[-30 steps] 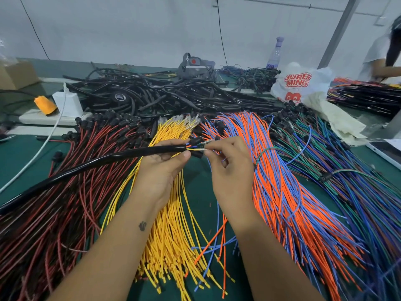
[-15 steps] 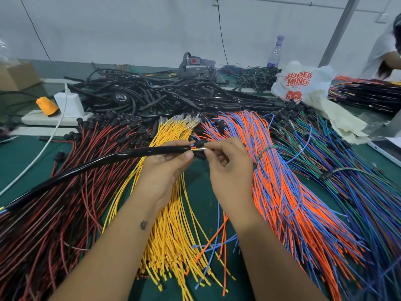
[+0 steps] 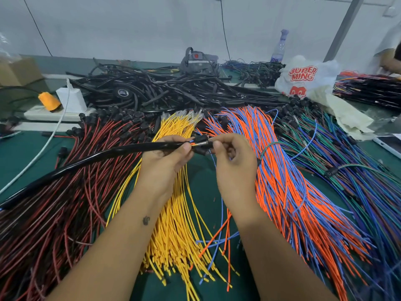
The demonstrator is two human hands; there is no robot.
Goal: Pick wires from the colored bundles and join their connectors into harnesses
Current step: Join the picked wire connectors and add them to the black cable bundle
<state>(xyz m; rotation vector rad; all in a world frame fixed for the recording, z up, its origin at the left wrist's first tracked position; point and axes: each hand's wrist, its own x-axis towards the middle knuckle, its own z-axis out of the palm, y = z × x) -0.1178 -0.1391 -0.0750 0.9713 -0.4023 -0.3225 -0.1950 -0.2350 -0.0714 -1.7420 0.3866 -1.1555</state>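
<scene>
Left hand (image 3: 167, 155) grips black sleeved harness (image 3: 91, 159).
Right hand (image 3: 234, 157) pinches black connector (image 3: 202, 142) at the sleeve's end, above yellow wire bundle (image 3: 173, 224).

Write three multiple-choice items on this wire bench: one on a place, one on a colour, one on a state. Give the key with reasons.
1. Where does the yellow wire bundle lie?
A. Between the red-and-black bundle and the orange-and-blue bundle
B. At the far right edge
C. On the white plastic bag

2. What colour is the thread cone at the far left?
A. Green
B. Orange
C. White

3. What is the left hand doing?
A. Lying flat on the table
B. Hanging idle
C. Gripping the black sleeved cable

Key: 1 A, red-and-black lies to its left, orange-and-blue to its right; 2 B, the cone is plainly orange; 3 C, its fingers curl round the cable's end while the right hand pinches the connectors.
</scene>
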